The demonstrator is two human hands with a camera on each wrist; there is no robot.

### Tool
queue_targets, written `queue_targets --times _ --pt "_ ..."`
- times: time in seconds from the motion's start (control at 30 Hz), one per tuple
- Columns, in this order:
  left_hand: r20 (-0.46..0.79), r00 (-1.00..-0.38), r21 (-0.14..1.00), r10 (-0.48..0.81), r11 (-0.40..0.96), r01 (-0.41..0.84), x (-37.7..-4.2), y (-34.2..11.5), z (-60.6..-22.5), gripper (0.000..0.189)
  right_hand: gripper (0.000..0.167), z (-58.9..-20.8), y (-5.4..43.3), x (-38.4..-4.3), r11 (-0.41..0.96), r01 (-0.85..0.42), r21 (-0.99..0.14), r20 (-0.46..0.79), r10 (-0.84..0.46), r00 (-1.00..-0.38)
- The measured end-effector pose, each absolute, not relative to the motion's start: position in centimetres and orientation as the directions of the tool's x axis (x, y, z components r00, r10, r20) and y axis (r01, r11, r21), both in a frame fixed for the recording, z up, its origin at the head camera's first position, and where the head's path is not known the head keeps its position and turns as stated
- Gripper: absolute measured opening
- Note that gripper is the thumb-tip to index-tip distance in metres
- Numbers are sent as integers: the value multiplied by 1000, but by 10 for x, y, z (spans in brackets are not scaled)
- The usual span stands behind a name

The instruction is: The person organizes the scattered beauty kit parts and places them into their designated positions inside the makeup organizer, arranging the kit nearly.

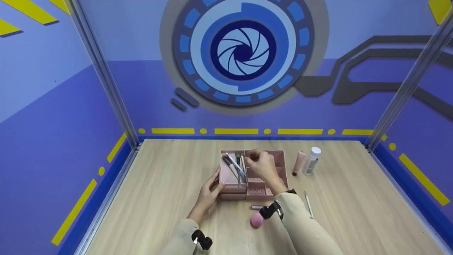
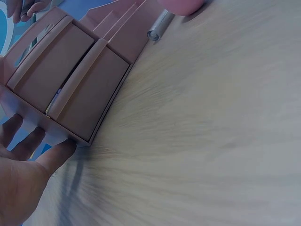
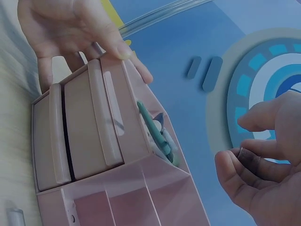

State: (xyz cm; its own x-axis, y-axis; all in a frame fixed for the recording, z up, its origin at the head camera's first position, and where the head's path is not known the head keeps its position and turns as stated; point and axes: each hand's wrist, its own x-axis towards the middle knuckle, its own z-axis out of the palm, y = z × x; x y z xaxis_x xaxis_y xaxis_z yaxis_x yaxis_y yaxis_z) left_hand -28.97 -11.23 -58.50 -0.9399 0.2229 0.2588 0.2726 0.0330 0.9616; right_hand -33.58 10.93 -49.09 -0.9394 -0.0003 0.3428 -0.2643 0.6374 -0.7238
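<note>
A pink makeup organizer [image 1: 233, 189] with two front drawers and open compartments sits on the table. Several makeup brushes [image 1: 231, 166] lie in its upper left tray; a green-handled tool [image 3: 155, 132] shows there in the right wrist view. My left hand [image 1: 209, 193] rests against the organizer's left side, fingertips touching the wall and thumb near the top front edge. Over the right compartments, beside the brushes, is my right hand [image 1: 262, 164]. Its fingers are loosely bent with a gap to the thumb, and nothing shows between them. A dark band [image 3: 249, 159] crosses one finger.
Right of the organizer stand a pink tube [image 1: 299, 162] and a white-capped bottle [image 1: 312, 162]. A pink sponge [image 1: 257, 220] and a silver tube [image 1: 256, 207] lie in front, under the right forearm. A thin white stick [image 1: 308, 204] lies further right. Blue walls enclose the table.
</note>
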Motion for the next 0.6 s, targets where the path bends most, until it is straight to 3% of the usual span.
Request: queue_targets --times 0.6 --pt "260 -943 957 210 70 280 -288 -111 -586 60 19 -492 128 -333 652 -217 -726 336 62 -940"
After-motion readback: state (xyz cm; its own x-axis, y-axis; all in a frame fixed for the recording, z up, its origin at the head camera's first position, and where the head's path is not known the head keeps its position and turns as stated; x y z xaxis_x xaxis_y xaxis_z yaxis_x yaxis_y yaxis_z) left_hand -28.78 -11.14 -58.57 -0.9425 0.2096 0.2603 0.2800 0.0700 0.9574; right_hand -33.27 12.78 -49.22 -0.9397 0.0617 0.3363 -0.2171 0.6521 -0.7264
